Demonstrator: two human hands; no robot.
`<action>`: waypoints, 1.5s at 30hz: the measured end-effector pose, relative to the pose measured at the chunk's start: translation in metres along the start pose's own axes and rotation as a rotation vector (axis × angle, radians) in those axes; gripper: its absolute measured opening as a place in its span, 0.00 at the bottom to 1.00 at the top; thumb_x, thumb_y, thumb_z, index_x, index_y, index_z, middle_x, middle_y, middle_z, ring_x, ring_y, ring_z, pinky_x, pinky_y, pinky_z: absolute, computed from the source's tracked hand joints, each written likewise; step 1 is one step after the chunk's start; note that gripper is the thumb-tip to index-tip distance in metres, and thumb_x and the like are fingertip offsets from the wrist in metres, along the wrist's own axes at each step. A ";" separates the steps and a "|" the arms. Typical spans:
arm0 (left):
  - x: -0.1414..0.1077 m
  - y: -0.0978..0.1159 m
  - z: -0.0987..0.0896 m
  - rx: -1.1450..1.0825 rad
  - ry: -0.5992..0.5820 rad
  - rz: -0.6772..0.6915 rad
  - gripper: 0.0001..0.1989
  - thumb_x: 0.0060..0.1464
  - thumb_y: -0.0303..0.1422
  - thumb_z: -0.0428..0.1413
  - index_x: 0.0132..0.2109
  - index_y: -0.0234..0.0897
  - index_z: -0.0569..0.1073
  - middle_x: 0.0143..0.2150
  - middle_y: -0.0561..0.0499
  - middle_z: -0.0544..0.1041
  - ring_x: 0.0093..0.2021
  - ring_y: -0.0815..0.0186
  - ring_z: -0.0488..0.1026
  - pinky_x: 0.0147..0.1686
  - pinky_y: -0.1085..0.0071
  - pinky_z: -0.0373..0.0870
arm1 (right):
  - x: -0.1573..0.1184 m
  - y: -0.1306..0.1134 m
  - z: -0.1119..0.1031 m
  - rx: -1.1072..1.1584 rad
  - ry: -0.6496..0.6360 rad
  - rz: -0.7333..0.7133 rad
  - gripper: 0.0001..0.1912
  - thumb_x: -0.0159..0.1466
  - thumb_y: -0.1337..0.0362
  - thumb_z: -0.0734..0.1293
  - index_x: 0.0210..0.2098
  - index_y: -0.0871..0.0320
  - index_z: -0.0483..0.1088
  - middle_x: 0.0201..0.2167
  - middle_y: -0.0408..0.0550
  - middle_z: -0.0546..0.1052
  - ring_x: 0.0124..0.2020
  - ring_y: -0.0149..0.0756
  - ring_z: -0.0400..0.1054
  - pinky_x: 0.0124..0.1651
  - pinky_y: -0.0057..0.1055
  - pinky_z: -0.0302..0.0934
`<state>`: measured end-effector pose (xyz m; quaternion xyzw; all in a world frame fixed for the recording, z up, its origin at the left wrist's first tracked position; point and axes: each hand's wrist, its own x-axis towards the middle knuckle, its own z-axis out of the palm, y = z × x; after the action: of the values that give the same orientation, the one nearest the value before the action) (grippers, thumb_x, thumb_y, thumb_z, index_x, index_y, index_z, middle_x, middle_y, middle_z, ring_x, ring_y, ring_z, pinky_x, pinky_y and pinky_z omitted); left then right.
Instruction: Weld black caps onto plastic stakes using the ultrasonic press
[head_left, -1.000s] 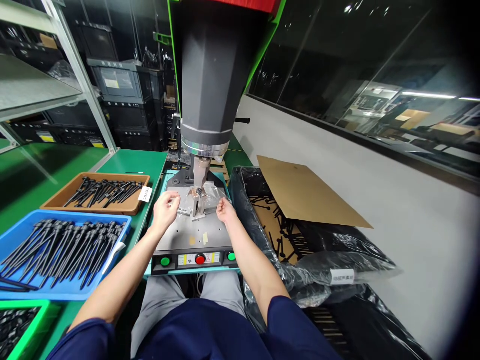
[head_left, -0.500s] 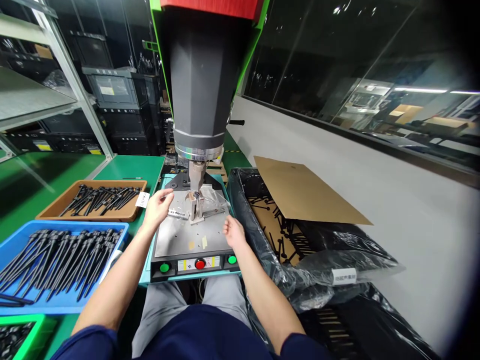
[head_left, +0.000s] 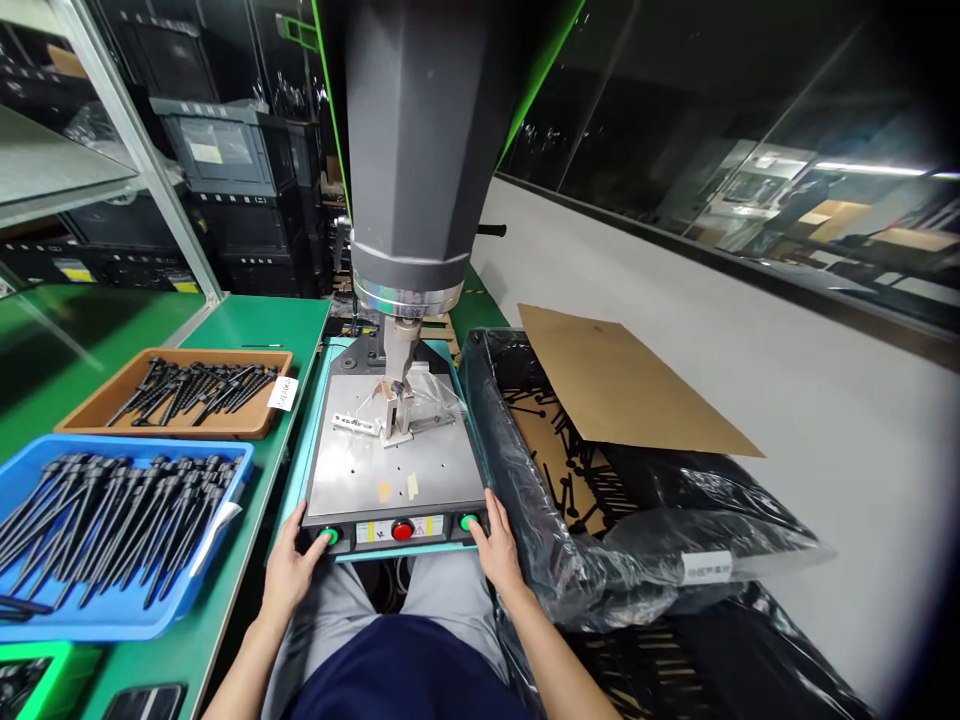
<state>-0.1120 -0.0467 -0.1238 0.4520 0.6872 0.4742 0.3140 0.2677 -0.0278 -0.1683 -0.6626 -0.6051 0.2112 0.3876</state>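
My left hand rests at the front left corner of the machine base, its thumb on the left green button. On the other corner lies my right hand, thumb against the right green button. Both hands have fingers apart and hold nothing. A red button sits between the two green ones. Over the metal plate, the grey press head points its horn down at a small metal fixture. A small dark part shows at the fixture's top.
To the left, a blue tray and a brown tray hold several black rod-like parts. A phone lies near the table edge. On the right stands a plastic-lined box of black parts, partly under a cardboard sheet.
Both hands have come back from beside the fixture to the front corners of the base, thumbs now on the green buttons. The camera view has shifted slightly.
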 end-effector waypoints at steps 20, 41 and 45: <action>0.004 -0.025 -0.002 0.217 -0.074 0.130 0.38 0.51 0.48 0.59 0.66 0.46 0.61 0.65 0.45 0.65 0.64 0.52 0.64 0.60 0.58 0.63 | -0.002 -0.002 0.000 -0.075 -0.027 0.043 0.40 0.64 0.52 0.62 0.70 0.59 0.46 0.68 0.60 0.56 0.67 0.50 0.53 0.65 0.48 0.54; 0.006 0.111 0.098 -0.657 -0.531 0.053 0.20 0.50 0.37 0.63 0.50 0.39 0.76 0.57 0.40 0.74 0.58 0.51 0.69 0.55 0.53 0.68 | 0.003 -0.005 -0.004 0.083 0.016 0.071 0.38 0.61 0.49 0.65 0.65 0.59 0.58 0.65 0.59 0.62 0.66 0.49 0.56 0.66 0.49 0.51; 0.033 0.135 0.123 -1.161 -0.652 -0.176 0.19 0.48 0.38 0.64 0.49 0.41 0.76 0.63 0.43 0.68 0.63 0.50 0.64 0.55 0.53 0.67 | 0.000 -0.002 -0.003 0.096 0.024 0.074 0.37 0.60 0.50 0.65 0.65 0.58 0.59 0.64 0.59 0.64 0.65 0.49 0.58 0.65 0.47 0.54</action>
<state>0.0250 0.0479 -0.0408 0.2721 0.2249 0.5785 0.7353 0.2685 -0.0289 -0.1649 -0.6676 -0.5647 0.2464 0.4180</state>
